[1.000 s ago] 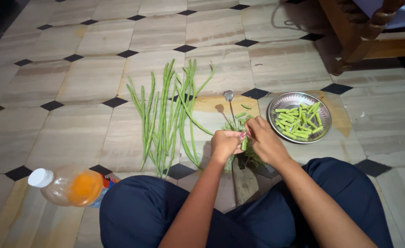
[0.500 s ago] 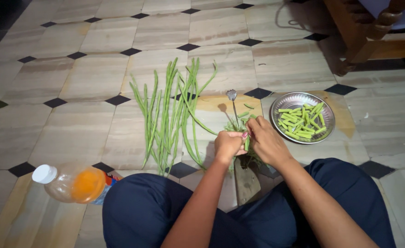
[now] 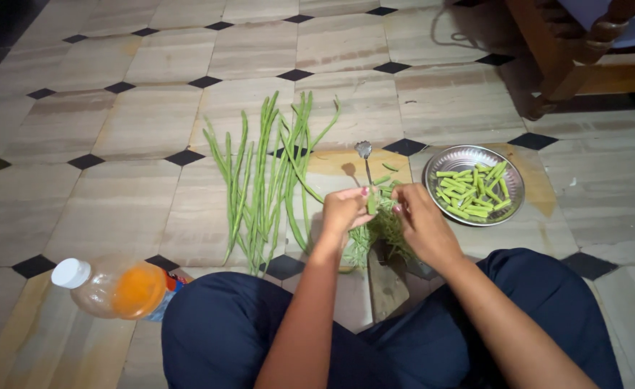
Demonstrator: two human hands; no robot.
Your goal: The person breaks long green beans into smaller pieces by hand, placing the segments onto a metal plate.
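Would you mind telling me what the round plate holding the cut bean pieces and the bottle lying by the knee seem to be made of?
The plate looks like polished metal, probably steel: its silvery rim gives grey reflections. The bottle seems to be clear plastic, since orange liquid shows through its wall; its white cap looks like matte plastic. The floor appears to be glossy stone or ceramic tile, hard to tell which.

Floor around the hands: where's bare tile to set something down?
Free: tiles left of the long beans, above the bottle; also tiles beyond the steel plate. Crowded: between beans and plate, where left hand, right hand and trimmings sit.
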